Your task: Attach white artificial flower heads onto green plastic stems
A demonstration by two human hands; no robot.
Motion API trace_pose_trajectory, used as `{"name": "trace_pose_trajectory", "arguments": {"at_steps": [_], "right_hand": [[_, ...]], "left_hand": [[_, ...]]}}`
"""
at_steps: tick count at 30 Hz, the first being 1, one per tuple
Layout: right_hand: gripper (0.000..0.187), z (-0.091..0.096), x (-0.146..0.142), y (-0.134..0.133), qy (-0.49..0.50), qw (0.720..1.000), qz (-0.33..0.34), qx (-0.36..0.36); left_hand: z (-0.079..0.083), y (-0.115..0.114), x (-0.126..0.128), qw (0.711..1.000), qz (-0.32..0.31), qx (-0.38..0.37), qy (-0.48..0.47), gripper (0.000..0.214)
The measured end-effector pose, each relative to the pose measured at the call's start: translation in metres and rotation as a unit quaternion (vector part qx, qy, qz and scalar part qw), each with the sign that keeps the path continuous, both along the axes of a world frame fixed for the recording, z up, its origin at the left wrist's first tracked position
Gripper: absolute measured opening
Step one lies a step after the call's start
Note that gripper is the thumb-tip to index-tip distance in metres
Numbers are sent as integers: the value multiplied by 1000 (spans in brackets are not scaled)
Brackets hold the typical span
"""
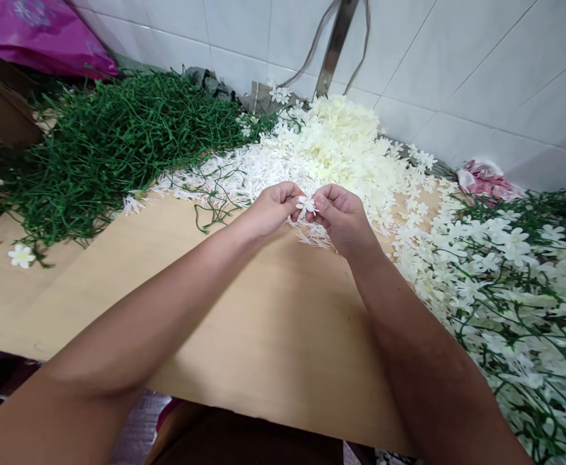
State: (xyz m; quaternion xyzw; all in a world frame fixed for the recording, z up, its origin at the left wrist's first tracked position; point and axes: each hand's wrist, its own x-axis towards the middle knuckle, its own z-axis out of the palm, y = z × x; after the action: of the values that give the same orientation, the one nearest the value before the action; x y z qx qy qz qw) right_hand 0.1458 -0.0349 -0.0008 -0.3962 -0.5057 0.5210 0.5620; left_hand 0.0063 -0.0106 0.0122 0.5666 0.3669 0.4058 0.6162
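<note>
Between my two hands is a small white artificial flower (306,205), held above the tabletop. The fingers of my left hand (277,205) pinch it from the left. My right hand (339,213) grips its other side with thumb and forefinger. Just behind and below the hands lies a heap of thin white stamens (234,174). A tall pile of cream-white flower petals (341,139) rises beyond them. A few loose green stems (208,213) lie left of my hands.
A large mound of green plastic stems (128,142) covers the back left. Flowers on stems (515,303) are heaped along the right side. White tiled wall (408,58) stands behind. A pink bag (45,32), a cardboard box (2,97) and a crumpled cloth (486,179) lie around the brown tabletop (263,336).
</note>
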Motion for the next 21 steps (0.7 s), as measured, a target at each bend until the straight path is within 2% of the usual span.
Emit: {"name": "trace_pose_trajectory", "arguments": {"at_steps": [5, 8, 10, 16, 21], "right_hand": [[40, 1, -2, -3, 35, 998, -3, -44], [41, -3, -4, -4, 34, 995, 26, -90], [40, -6, -7, -4, 28, 993, 41, -108], [33, -15, -10, -2, 47, 993, 11, -112], [29, -13, -9, -2, 115, 987, 65, -88]], "left_hand": [[-1, 2, -1, 999, 38, -18, -9, 24], [-4, 5, -1, 996, 80, -19, -21, 23], [-6, 7, -1, 996, 87, -7, -20, 22], [-10, 7, 2, 996, 80, 35, 14, 25], [-7, 3, 3, 997, 71, 11, -14, 23]]}}
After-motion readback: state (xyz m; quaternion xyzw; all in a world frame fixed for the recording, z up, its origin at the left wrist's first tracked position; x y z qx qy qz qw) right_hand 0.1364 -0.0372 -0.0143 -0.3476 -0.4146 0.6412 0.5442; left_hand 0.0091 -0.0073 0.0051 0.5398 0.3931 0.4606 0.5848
